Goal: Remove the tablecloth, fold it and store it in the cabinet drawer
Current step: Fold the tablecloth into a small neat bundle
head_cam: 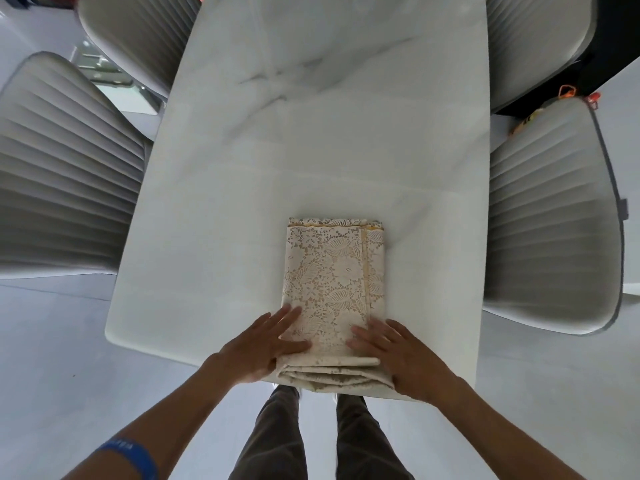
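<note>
A cream lace tablecloth (334, 278) lies folded into a narrow rectangle on the white marble table (242, 202), its near end hanging slightly over the table's front edge. My left hand (266, 344) rests flat on the near left corner of the folded cloth, fingers spread. On the near right corner my right hand (398, 355) lies flat too, fingers pointing inward. Neither hand grips the cloth. No cabinet or drawer is in view.
Grey ribbed chairs stand on both sides of the table: two on the left (65, 168) (138, 32) and two on the right (550, 216) (533, 36). An orange-trimmed object (568, 93) lies behind the right chair. My legs (311, 438) stand at the table's front edge.
</note>
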Tool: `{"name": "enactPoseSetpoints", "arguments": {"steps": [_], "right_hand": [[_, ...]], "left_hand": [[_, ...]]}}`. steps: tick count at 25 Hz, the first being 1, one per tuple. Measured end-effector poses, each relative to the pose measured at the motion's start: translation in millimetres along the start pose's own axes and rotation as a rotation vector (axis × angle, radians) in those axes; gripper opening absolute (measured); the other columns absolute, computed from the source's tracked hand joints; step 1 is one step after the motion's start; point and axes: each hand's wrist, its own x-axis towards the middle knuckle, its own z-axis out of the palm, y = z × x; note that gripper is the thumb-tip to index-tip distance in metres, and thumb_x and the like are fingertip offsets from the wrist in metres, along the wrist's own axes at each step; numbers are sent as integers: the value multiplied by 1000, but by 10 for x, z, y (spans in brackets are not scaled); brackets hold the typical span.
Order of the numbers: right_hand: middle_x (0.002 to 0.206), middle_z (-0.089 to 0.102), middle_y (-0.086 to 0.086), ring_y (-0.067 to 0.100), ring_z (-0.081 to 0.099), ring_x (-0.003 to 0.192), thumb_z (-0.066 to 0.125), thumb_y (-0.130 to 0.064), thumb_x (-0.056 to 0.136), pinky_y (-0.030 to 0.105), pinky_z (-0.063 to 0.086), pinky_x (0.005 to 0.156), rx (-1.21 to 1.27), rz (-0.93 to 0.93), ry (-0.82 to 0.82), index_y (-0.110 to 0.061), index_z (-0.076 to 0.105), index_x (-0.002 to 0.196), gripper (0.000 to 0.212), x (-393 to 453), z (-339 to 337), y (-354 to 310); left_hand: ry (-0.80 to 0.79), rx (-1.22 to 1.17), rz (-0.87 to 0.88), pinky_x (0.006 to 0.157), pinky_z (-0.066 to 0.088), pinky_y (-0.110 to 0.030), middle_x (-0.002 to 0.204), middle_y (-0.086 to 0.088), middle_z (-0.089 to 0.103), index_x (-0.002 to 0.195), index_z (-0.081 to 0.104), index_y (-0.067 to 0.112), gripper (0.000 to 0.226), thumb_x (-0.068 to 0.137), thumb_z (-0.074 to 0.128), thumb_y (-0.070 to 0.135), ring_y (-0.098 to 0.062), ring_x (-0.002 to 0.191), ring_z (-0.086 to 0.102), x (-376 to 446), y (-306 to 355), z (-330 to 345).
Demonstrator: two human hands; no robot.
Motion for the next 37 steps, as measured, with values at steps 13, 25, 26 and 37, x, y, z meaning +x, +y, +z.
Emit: {"name": "enactPoseSetpoints", "arguments": {"steps": [13,25,26,37], "right_hand": [[68,71,-10,3,65,65,61,-52,90,22,44,58,964,985,183,-31,68,76,27,563,-161,51],[117,65,9,34,63,101,60,-24,93,43,51,79,351,1067,423,-16,53,121,30,734,-108,-186],[127,61,11,36,61,110,61,-13,87,46,51,85,124,903,427,-16,54,129,42,727,-103,-202],[163,16,18,36,15,151,59,-17,74,60,16,118,-113,600,91,-13,19,156,92,557,235,-276]], "left_hand": [[545,-1094,-723,55,40,-26,65,19,63,73,54,24,42,93,47,60,0,56,53,313,260,-36],[777,-278,-727,61,47,-37,88,-3,57,96,48,18,29,82,73,25,-25,69,54,484,227,-198],[741,-60,-539,62,49,-37,90,-6,60,98,53,17,39,71,80,13,-28,72,57,491,207,-201],[140,27,-324,119,-12,-50,156,-8,-36,149,-28,18,114,72,55,31,-24,145,-32,350,254,36]]}}
